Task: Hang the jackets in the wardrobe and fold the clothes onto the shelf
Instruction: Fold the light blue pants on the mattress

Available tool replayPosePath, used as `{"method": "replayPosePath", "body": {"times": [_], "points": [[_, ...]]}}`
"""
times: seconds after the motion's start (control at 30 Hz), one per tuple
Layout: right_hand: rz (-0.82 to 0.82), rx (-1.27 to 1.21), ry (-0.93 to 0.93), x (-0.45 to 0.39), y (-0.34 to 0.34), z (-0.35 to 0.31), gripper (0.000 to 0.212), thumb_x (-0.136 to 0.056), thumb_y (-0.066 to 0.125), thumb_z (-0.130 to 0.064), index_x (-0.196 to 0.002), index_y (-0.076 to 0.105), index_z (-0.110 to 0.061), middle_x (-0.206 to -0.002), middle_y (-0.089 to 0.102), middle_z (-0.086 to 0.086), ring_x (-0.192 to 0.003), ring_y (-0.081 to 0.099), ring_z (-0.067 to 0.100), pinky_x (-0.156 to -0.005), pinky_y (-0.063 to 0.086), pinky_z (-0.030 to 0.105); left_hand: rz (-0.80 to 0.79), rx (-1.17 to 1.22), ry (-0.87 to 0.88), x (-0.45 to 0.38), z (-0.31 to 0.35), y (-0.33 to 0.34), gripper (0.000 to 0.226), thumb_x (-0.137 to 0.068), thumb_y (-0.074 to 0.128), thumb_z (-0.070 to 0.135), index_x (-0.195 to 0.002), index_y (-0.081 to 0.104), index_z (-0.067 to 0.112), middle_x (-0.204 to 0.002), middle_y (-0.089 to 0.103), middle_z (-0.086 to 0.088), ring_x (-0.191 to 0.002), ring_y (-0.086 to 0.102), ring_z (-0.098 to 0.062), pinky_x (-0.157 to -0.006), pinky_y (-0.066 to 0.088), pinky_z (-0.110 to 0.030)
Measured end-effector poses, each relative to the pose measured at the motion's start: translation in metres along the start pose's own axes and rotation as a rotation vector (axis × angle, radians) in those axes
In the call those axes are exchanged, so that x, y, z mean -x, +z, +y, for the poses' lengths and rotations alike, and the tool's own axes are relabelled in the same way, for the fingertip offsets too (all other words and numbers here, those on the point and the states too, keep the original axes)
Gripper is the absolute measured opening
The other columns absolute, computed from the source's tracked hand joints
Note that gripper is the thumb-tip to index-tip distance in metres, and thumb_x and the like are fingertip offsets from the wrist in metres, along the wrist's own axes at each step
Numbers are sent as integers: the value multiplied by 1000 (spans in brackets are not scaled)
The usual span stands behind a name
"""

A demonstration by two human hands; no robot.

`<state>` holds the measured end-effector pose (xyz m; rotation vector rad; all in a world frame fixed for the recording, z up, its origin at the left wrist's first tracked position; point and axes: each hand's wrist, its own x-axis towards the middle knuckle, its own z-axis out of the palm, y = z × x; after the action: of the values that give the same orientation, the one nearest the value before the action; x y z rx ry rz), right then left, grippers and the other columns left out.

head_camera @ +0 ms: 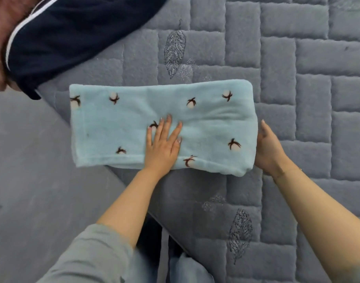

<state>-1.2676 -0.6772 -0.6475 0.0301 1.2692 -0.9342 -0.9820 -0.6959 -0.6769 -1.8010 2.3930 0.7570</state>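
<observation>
On the quilted bed (297,58), near its edge, the folded blue cloth (134,111) is pressed flat under the open left hand (163,144); its right end is cupped by the right hand (268,148), grip unclear. Unevenly lifted, the layers could slide apart or slip floorward.

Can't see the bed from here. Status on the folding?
Left hand flat on blue towel, pressing. Right hand at its right end. Towel folded on quilt. Navy garment beyond, clear.
</observation>
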Motion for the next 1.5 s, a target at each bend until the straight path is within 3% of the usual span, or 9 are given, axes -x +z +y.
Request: {"method": "replayPosePath", "body": {"times": [0.17,0.37,0.53,0.73,0.8,1.03,1.3,1.4,1.5], "points": [[-214,9,-91,31,58,-2,56,-103,27,-55,-138,57,-25,-141,57,7,-130,54,30,-103,46,46,-171,837,-184,11,-18,-54,36,-100,54,13,-136,56,16,-152,43,-2,-144,32,-13,-123,15,-39],[-249,542,-288,56,192,24,50,-97,26,-55,-122,65,-38,-115,70,-13,-81,50,9,-75,35,30,-179,1826,-487,47,-89,-143,55,-98,38,54,-135,56,17,-132,64,-5,-117,64,-21,-94,54,-40],[-313,891,-293,47,299,93,37,-106,33,-39,-134,58,-36,-132,57,-21,-110,52,-11,-95,35,6,-179,1550,-504,58,-158,-166,66,-75,71,64,-129,61,27,-120,70,3,-108,68,-16,-90,53,-38],[-109,1077,-691,40,325,134,34,-99,51,-5,-131,59,-7,-143,51,6,-129,47,15,-110,36,33,-9,1424,-581,49,-199,-145,47,-72,82,35,-114,63,29,-112,74,4,-100,71,-15,-80,57,-29],[38,1344,-950,33,307,141,42,-97,57,-18,-139,55,-12,-153,41,7,-141,36,25,-117,26,45,46,1474,-577,44,-215,-140,37,-80,80,23,-114,64,25,-108,75,4,-98,72,-16,-75,58,-26],[35,1763,-742,-19,279,171,71,-90,32,-71,-154,20,-43,-165,-3,-14,-150,-13,6,-117,-14,59,118,1270,-634,43,-234,-111,34,-87,74,24,-114,55,31,-115,65,7,-105,63,-9,-95,52,-32],[81,1321,-948,-6,246,151,58,-93,56,-51,-146,44,-30,-165,11,-5,-151,10,14,-121,13,46,-255,1483,-661,59,-218,-120,90,-54,87,57,-130,44,36,-124,62,15,-112,59,-5,-94,47,-26],[297,818,-511,7,234,135,57,-94,59,-49,-144,38,-32,-155,31,-4,-143,31,14,-112,37,40,-259,1410,-643,67,-212,-124,104,-49,87,53,-139,39,33,-127,59,13,-112,57,-4,-95,46,-26],[97,522,1,-3,234,118,54,-92,57,-56,-136,51,-23,-132,62,5,-120,61,28,-96,51,45,-235,1375,-679,75,-206,-126,102,-55,86,50,-144,42,28,-130,61,9,-114,59,-8,-99,46,-29]]}}
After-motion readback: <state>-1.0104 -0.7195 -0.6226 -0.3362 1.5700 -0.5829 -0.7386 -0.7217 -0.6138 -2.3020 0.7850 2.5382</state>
